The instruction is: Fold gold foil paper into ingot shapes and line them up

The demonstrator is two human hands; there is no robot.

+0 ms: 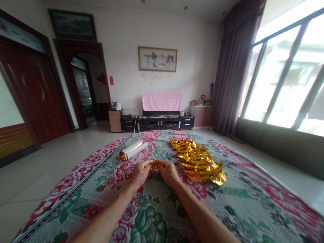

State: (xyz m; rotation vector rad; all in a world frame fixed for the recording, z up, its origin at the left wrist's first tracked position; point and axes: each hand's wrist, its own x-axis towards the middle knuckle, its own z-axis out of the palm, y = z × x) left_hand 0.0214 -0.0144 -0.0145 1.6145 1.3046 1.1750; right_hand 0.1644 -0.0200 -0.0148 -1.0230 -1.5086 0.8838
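Note:
My left hand (141,172) and my right hand (167,171) meet in the middle of the view, low over the flowered cloth (149,222). Between their fingertips both pinch a small piece of gold foil (154,166), mostly covered by the fingers. Right of my hands lies a heap of folded, shiny gold foil pieces (199,162). Beyond my left hand a roll of gold foil with a white outer side (133,151) rests on the cloth, partly unrolled.
The cloth spreads over a wide rounded surface. Farther off stand a low black cabinet (159,125) and a screen under a pink towel (162,101). A window (286,74) with a purple curtain (231,67) is on the right, a dark red door (30,91) on the left.

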